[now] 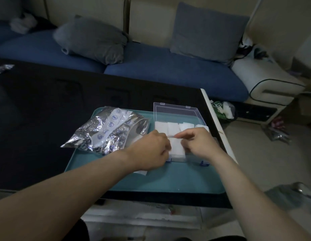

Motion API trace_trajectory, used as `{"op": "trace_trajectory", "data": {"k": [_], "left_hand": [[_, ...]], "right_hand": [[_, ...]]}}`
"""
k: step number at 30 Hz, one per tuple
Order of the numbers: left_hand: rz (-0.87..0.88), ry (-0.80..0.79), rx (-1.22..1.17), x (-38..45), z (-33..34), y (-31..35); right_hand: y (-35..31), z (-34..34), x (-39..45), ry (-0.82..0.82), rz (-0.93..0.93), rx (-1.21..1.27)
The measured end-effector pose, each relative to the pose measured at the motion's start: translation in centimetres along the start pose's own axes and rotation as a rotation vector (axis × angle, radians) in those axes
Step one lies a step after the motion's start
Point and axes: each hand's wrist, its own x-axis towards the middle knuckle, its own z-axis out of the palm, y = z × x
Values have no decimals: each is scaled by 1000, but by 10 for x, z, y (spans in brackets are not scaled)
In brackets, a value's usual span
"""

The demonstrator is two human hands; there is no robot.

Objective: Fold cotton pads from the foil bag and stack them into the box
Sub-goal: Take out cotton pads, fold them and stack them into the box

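Over the clear box [181,117] on the teal tray [168,180], your left hand [151,150] and right hand [198,143] pinch one cotton pad [177,145] between them — directly above the box's near row; foil bag [106,129] lies left.

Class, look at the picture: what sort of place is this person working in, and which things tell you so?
Probably a home living room: a blue sofa with grey cushions stands behind a low dark table.
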Motion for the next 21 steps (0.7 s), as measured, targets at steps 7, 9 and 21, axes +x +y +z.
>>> {"op": "trace_trajectory", "data": {"k": [7, 9, 21], "left_hand": [[15, -27, 21, -1, -2, 0], [29, -24, 13, -1, -3, 0], [-33, 416, -65, -18, -47, -10]], "right_hand": [[-16, 11, 1, 145, 148, -358], [-18, 13, 0, 122, 175, -417], [-28, 10, -3, -50, 55, -414]]}}
